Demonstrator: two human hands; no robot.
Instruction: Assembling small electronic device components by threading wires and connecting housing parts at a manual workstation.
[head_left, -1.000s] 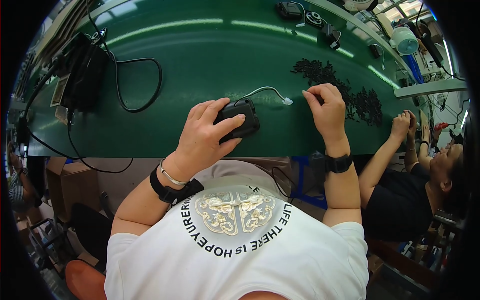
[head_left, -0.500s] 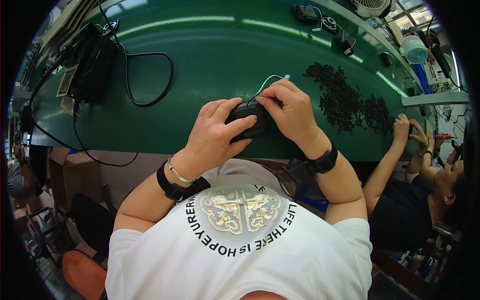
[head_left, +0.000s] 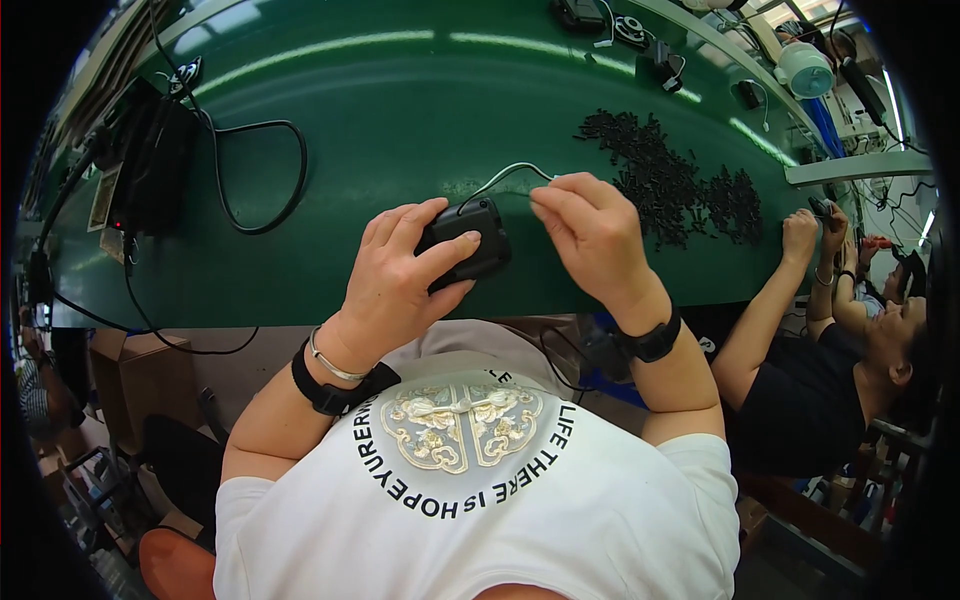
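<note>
My left hand [head_left: 408, 258] is wrapped round a black box-shaped plastic housing [head_left: 487, 243], its thumb and fingers gripping the sides above the green tabletop. From the housing's far edge rises a thin white and black cable [head_left: 507, 172], which arcs over to the right. Its far end runs to my right hand [head_left: 592, 228], whose thumb and forefinger are pinched together on it. Those fingers hide the tip of the cable. A gap lies between the right hand and the housing.
Many small black pieces [head_left: 680, 190] lie heaped right of my hands. Farther back are a black housing with a white cable [head_left: 578, 14] and a round speaker [head_left: 630, 31]. A black powered box [head_left: 155, 170] and looped black cord [head_left: 304, 165] occupy the left. A co-worker's hands [head_left: 812, 230] work at right.
My right hand has drawn away from the housing to the right, with the cable stretching between them. The whole view has shifted slightly.
</note>
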